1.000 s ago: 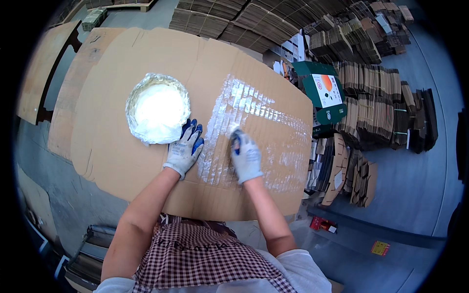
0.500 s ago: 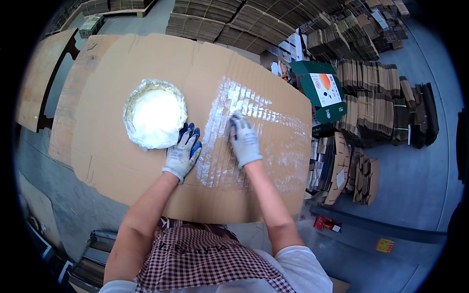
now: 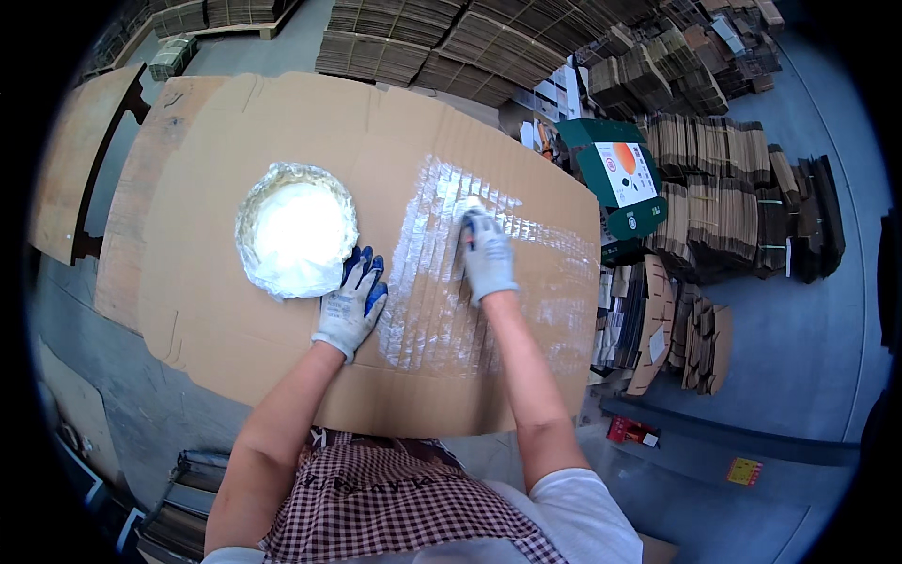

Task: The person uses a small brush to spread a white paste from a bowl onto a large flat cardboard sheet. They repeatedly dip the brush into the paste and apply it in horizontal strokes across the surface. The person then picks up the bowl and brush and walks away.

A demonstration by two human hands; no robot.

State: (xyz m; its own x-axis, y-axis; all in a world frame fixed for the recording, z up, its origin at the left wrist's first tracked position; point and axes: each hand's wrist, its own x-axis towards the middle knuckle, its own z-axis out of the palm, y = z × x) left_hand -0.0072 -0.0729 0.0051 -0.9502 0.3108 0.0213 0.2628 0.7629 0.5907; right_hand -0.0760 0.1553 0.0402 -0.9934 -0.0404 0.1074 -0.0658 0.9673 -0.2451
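A large sheet of brown cardboard (image 3: 216, 310) lies flat in front of me. Wet, whitish glossy streaks (image 3: 409, 282), like paste, cover its right half. My left hand (image 3: 351, 305), in a grey glove with blue fingertips, rests open on the sheet with fingers spread. It is close beside a round basin (image 3: 246, 211) lined with crinkled clear plastic and holding a bright white substance. Over the streaks, my gloved right hand (image 3: 489, 258) is closed round a tool. A pale end shows past its fingers and a dark edge along its left side; the rest is hidden.
A wooden board (image 3: 122, 226) lies under the sheet's left side. Beyond the right edge stand a green printed box (image 3: 601, 179) and bundled cardboard stacks (image 3: 714, 197). More stacks (image 3: 376, 56) stand at the back. A red object (image 3: 631, 430) is at the lower right.
My right hand has moved a little to the right across the streaks, tool still in it. My left hand stays flat beside the basin. The view has shifted slightly.
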